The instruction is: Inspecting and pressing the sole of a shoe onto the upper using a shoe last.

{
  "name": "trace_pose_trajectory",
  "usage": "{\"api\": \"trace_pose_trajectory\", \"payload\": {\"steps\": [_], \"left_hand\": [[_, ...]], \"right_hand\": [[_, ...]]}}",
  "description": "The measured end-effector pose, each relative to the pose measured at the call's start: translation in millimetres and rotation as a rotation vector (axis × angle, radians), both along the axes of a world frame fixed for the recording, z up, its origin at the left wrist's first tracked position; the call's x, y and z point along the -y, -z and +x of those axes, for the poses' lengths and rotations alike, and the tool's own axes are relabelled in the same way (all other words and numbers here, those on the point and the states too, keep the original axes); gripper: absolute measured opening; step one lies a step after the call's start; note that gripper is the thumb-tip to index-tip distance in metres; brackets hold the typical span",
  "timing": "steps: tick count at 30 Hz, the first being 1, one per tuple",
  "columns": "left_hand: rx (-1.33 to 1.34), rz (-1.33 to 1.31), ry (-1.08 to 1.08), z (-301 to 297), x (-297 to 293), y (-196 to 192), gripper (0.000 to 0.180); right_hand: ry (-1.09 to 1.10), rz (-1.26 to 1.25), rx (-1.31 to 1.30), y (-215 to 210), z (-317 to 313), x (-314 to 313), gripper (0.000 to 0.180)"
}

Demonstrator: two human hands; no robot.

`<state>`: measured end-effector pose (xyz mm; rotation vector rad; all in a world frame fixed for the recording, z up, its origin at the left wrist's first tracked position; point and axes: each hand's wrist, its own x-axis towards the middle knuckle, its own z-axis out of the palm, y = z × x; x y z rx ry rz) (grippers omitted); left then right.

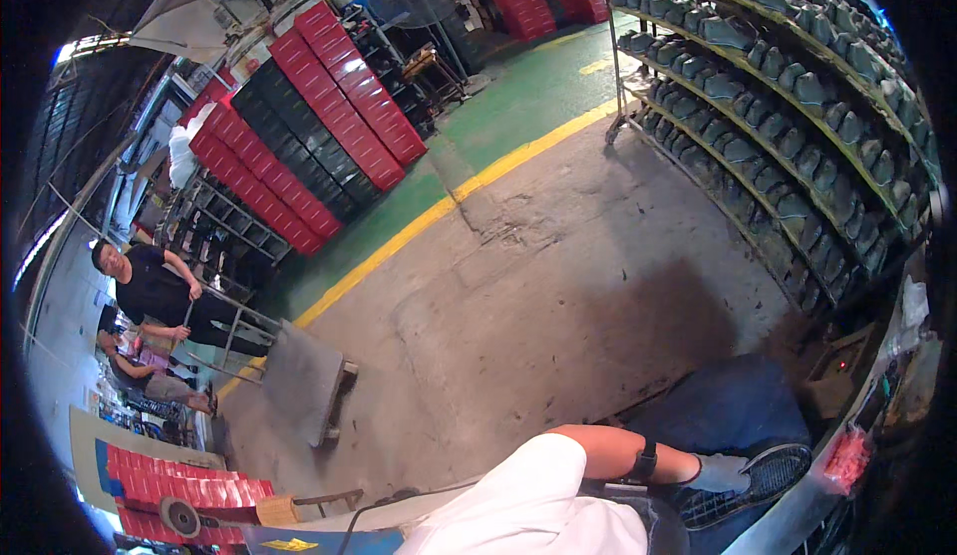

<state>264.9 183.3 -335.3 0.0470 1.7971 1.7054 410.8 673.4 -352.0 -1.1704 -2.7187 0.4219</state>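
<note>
My right arm, in a white sleeve, reaches toward the lower right with a black band at the wrist. My right hand, in a grey glove, is closed on what looks like a black shoe sole with a grid-like tread. The fingertips are partly lost against the dark sole. Below and behind it spreads a dark blue surface. My left hand is outside the picture.
At the right stands a tall rack filled with shoes. A person in black grips a flat cart at left; another person is behind. Red boxes are stacked beyond the yellow floor line. Pink material hangs near my hand.
</note>
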Motion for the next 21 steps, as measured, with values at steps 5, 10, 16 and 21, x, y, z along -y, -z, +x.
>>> {"api": "trace_pose_trajectory", "payload": {"steps": [5,10,16,21], "left_hand": [[-0.03,-0.084,-0.009,0.3,5.3,-12.8,0.041],[-0.024,-0.107,-0.089,5.0,15.0,-5.9,0.048],[-0.073,-0.107,-0.276,7.3,44.1,19.1,0.052],[0.008,-0.016,-0.463,15.5,71.2,29.8,0.051]], "right_hand": [[-0.077,-0.033,0.0,32.0,-35.3,-17.5,0.112],[-0.242,-0.096,0.006,76.5,-109.7,-1.7,0.111],[-0.49,-0.162,0.006,108.9,-216.7,64.6,0.11],[-0.651,-0.183,0.001,116.8,-280.0,112.8,0.109]]}}
